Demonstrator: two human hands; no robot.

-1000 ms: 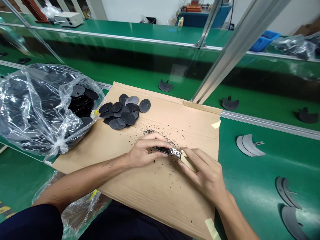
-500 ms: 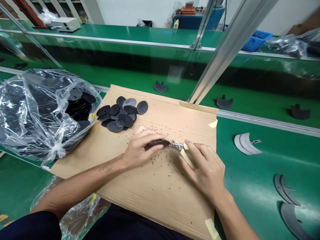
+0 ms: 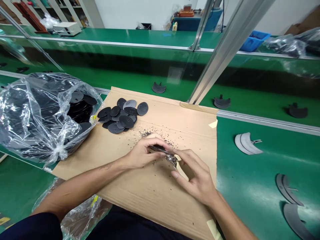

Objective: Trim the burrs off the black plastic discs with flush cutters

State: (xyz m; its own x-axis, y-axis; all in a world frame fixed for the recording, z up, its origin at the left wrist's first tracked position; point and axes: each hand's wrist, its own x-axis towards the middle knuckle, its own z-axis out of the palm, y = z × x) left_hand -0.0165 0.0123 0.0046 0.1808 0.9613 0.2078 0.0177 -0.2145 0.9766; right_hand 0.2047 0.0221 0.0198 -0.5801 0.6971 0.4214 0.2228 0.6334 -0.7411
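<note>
Between the thumb and fingers of my left hand (image 3: 143, 152) is a thin black oval disc (image 3: 158, 149), seen nearly edge-on. My right hand (image 3: 195, 173) is closed around nippers (image 3: 172, 159) with pale yellow handles. Their metal jaws meet the right end of the disc; whether they bite into it I cannot tell. Small black scraps (image 3: 146, 133) lie scattered on the cardboard sheet (image 3: 160, 206) beneath and behind my hands. A loose pile of black oval discs (image 3: 120, 115) rests on the cardboard, beyond my left hand.
A clear plastic bag (image 3: 32, 110) full of black discs stands at the left. Curved grey parts (image 3: 247, 144) sit on the green surface (image 3: 237, 186) at the right. A metal post (image 3: 225, 56) and a clear panel rise behind the cardboard. A blue bin (image 3: 255, 40) stands farther back.
The nippers and my right hand have moved left and slightly down, bringing the jaws against the disc's end. My left hand has shifted slightly, uncovering more scraps behind it.
</note>
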